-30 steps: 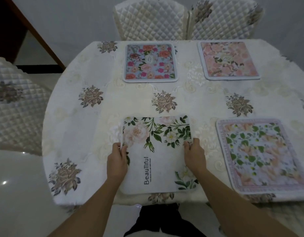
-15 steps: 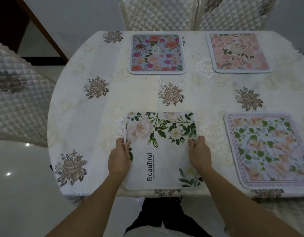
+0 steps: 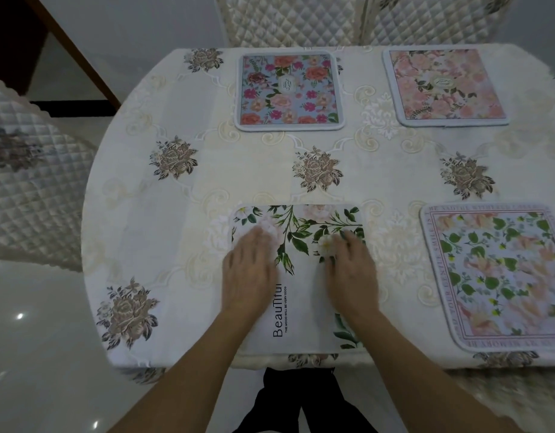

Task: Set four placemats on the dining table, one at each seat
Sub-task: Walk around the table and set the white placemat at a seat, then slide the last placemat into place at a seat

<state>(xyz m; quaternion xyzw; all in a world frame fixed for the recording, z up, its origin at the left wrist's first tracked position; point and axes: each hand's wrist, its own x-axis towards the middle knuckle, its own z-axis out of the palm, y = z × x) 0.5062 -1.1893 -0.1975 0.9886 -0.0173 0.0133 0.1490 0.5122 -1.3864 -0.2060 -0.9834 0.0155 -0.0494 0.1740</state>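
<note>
Cream rose-patterned dining table (image 3: 238, 170)
Left hand (image 3: 249, 270) and right hand (image 3: 352, 273), straight-fingered, are pressing the white leafy fabric placemat (image 3: 304, 307) at lower centre; sweep outward evenly.

A: mat prints?
B: white cloth placemat (image 3: 301, 307): green leaves, black lettering. blue-grey square placemat (image 3: 290, 90): red-pink roses. pink square placemat (image 3: 445, 85): peach blooms. pale bordered placemat (image 3: 495, 276): green leaves, peach flowers.
A: underneath?
B: cream tablecloth (image 3: 223, 170): brown rose motifs.
</note>
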